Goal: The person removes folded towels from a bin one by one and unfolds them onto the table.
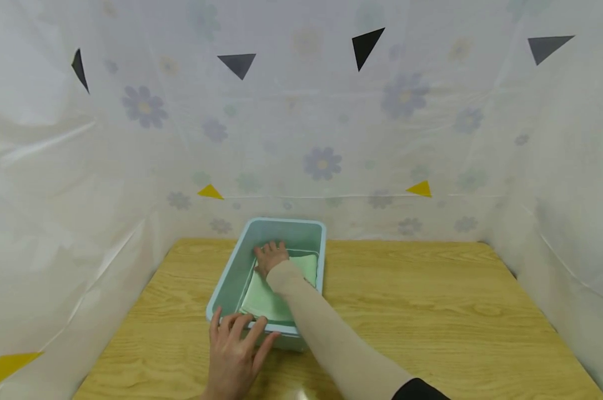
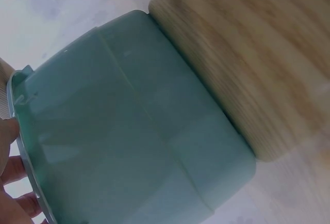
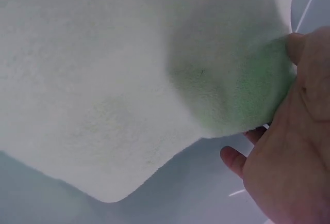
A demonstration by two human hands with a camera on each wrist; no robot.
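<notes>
One wooden table (image 1: 431, 311) fills my head view, hemmed in by a pale flowered curtain (image 1: 321, 139) on three sides. On the table, left of centre, sits a light green tub (image 1: 231, 272) — its long side running away from me. Inside it lies a folded pale green cloth (image 1: 261, 300), flat on the bottom. I see the right hand (image 1: 270, 256) reaching deep into the tub, resting on the cloth's far end; the right wrist view shows its fingers (image 3: 234, 159) tucked beneath the cloth's edge and the thumb on top — a pinch on the fabric. The left hand (image 1: 234, 355) rests at the tub's near rim, fingers spread and fairly straight, their tips over the edge, pressing rather than gripping.
</notes>
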